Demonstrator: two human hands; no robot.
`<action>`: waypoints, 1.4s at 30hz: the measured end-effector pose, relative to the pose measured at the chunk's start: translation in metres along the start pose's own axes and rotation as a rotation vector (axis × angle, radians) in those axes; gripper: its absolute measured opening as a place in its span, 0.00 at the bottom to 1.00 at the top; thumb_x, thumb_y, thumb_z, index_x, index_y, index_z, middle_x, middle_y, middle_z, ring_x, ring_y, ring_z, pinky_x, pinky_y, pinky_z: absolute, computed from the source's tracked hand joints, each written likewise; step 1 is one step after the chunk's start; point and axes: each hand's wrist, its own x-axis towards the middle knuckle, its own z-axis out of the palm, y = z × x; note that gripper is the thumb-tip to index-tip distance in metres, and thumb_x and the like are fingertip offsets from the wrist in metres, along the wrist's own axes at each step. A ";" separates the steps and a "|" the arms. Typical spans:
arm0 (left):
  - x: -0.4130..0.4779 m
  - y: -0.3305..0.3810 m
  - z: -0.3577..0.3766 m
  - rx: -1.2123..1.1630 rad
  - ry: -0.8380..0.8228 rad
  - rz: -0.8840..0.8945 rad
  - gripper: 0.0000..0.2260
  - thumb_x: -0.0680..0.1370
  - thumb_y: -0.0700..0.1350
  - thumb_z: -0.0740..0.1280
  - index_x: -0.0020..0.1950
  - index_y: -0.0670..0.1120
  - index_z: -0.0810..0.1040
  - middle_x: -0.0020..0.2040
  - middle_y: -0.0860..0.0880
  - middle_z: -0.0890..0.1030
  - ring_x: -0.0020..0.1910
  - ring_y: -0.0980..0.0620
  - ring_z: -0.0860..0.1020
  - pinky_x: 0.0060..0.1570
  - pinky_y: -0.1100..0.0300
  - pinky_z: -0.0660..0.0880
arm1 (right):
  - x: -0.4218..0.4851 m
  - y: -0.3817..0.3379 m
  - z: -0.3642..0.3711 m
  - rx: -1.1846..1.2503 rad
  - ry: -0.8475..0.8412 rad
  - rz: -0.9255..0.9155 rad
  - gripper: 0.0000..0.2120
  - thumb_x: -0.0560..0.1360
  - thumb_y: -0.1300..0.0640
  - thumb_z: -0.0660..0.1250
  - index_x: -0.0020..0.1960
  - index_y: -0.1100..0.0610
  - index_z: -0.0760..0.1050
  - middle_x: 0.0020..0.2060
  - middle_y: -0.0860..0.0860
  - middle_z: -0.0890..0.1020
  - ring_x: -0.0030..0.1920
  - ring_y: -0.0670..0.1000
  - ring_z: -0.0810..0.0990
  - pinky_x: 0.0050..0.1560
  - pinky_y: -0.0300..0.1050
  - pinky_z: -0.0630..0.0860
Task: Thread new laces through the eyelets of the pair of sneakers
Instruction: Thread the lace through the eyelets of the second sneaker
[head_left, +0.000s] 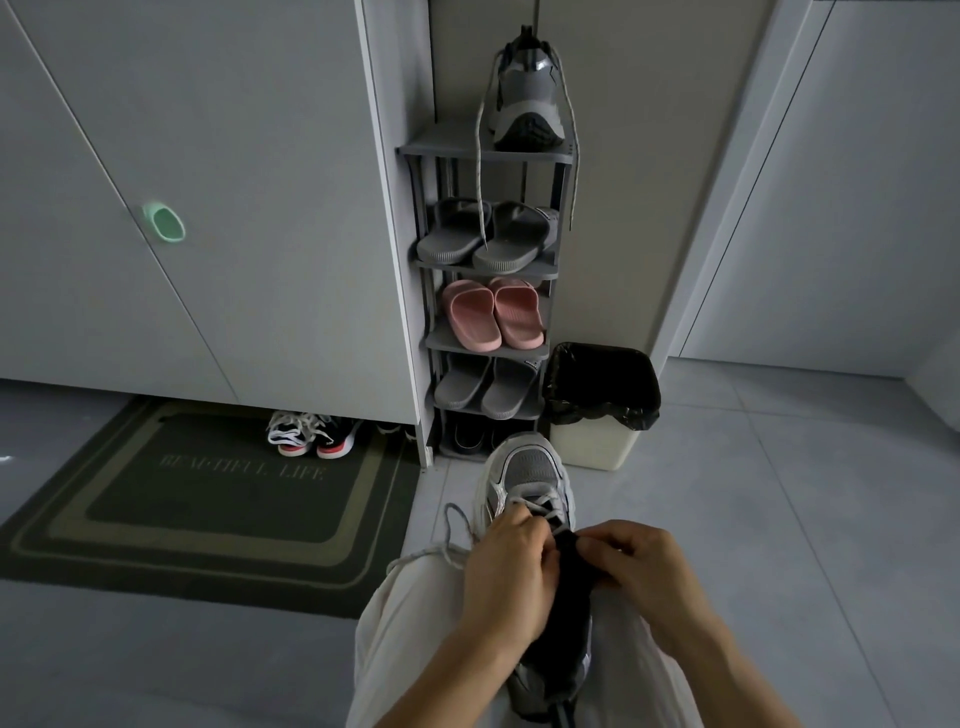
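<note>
Lacing the sneaker (530, 473) on the lap

Both hands, left (501, 566) and right (636, 566), pinch the lace (537, 505) closed; a slipped grip could skip an eyelet.

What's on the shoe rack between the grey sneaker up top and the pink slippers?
In the head view, one shelf of the shoe rack lies between the grey sneaker and the pink slippers. It holds a pair of grey slides.

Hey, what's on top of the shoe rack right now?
One grey sneaker stands on the shoe rack's top shelf, toe up, sole facing the camera. Its laces hang down past the grey slides. Its upper side is hidden.
</note>
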 end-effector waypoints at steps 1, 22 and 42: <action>0.000 -0.001 0.001 -0.029 0.009 -0.006 0.05 0.75 0.43 0.63 0.43 0.41 0.75 0.47 0.48 0.75 0.46 0.50 0.75 0.41 0.63 0.65 | 0.000 0.000 0.000 -0.010 -0.002 -0.008 0.11 0.70 0.68 0.68 0.35 0.55 0.82 0.34 0.56 0.84 0.38 0.52 0.82 0.43 0.45 0.79; 0.013 -0.004 0.007 0.122 -0.101 0.119 0.07 0.63 0.38 0.74 0.35 0.44 0.77 0.40 0.48 0.80 0.38 0.51 0.80 0.34 0.64 0.76 | -0.003 0.006 0.004 -0.408 0.059 -0.216 0.12 0.71 0.58 0.69 0.38 0.40 0.77 0.39 0.44 0.82 0.41 0.44 0.80 0.45 0.42 0.77; -0.005 -0.076 -0.020 -0.367 -0.025 -0.296 0.25 0.65 0.63 0.69 0.54 0.51 0.68 0.51 0.56 0.71 0.54 0.57 0.72 0.50 0.73 0.67 | 0.061 0.025 -0.114 1.004 0.608 0.118 0.09 0.79 0.68 0.54 0.42 0.65 0.70 0.29 0.55 0.79 0.23 0.43 0.79 0.25 0.33 0.75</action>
